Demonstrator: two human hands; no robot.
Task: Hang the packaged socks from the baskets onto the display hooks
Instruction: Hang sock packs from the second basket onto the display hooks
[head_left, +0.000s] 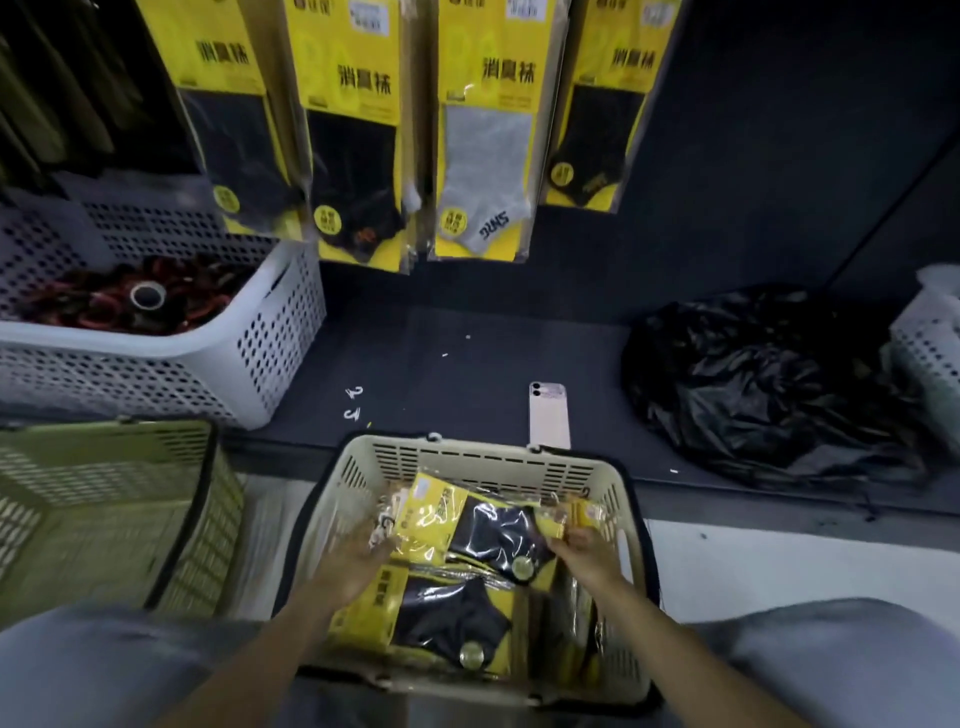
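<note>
Storage comes first at the left: a white perforated plastic basket (249, 353) stands on the dark shelf (467, 364), and below it is an olive-green slotted plastic basket (104, 509). Yellow card sock packs (353, 130) hang in a row on the wall above, so I judge the others belong there. Between the knees sits a beige plastic shopping basket (483, 457), close for easy reach, with the yellow-and-black packaged socks (483, 530) lying flat inside. The left hand (358, 556) lies at the left edge of the top pack. Blur hides its fingers, so I cannot tell their state. The right hand (587, 551) pinches the right edge with narrow fingers, probably to lift it.
</note>
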